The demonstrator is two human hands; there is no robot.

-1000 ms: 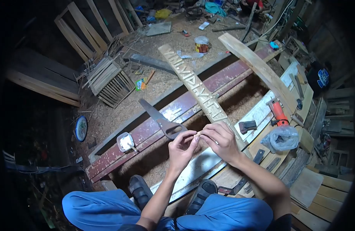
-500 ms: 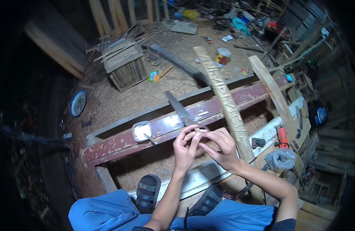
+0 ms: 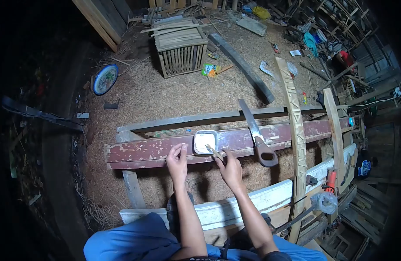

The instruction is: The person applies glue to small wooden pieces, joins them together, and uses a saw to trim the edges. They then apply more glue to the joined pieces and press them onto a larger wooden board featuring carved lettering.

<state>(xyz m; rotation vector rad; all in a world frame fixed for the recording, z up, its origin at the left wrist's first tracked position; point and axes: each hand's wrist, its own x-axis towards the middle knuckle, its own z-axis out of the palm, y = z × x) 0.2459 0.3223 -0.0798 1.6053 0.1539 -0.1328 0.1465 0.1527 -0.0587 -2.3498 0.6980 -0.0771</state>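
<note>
My right hand (image 3: pixel 231 169) grips a small wooden stick (image 3: pixel 215 152), whose far end dips into a square plastic tub (image 3: pixel 202 152) of white paste (image 3: pixel 204 140). My left hand (image 3: pixel 177 163) is just left of the tub with thumb and fingers pinched together; whatever sits between them is too small to make out. The tub stands on a worn maroon plank (image 3: pixel 157 150). To its right, a handsaw (image 3: pixel 255 130) lies across the same plank, its dark handle towards me. A small pale wood piece (image 3: pixel 274 137) rests beyond the saw.
A carved board (image 3: pixel 297 130) and a plain board (image 3: pixel 334 126) lie across the planks at right. Near them are a red power tool (image 3: pixel 330 180) and a plastic bag (image 3: pixel 327 203). A slatted crate (image 3: pixel 183 56) and a grey beam (image 3: pixel 244 67) occupy the shavings-covered floor.
My hands have moved apart from over the small wood piece they worked on together. The right one has taken hold of the stick in the tub; the view has shifted left.
</note>
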